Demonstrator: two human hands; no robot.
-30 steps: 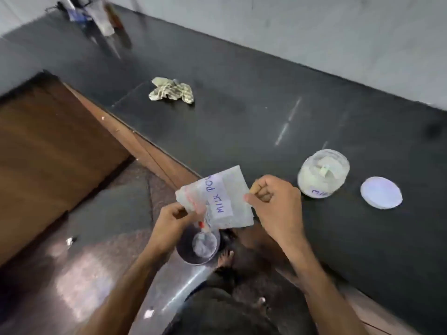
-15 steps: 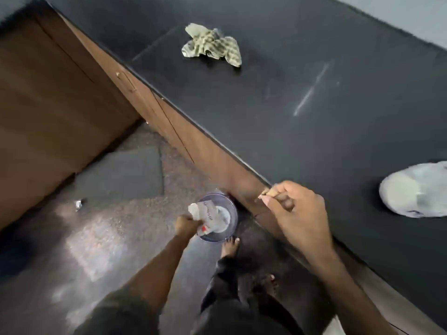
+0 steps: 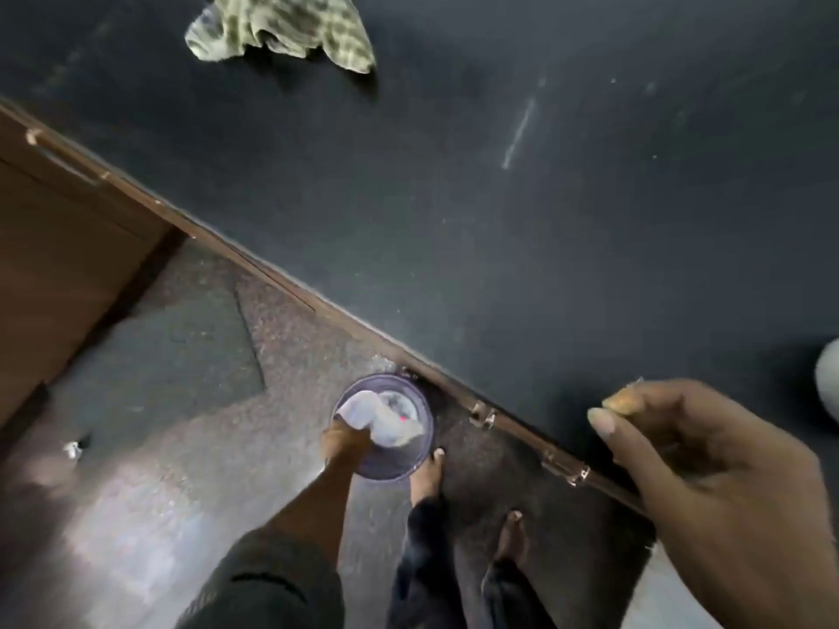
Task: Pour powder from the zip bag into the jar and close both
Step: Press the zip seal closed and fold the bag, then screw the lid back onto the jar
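Reaching down past the near edge of the desk, the left hand pinches a crumpled zip bag just over the mouth of a round bin on the floor; the bag hangs partly inside the bin, beside a bare foot. The right hand hovers at the desk's near edge, fingers curled with thumb against forefinger; whether it grips anything is unclear. At the right edge only a pale sliver of the jar shows, cut off. A patterned cloth lies toward the far edge.
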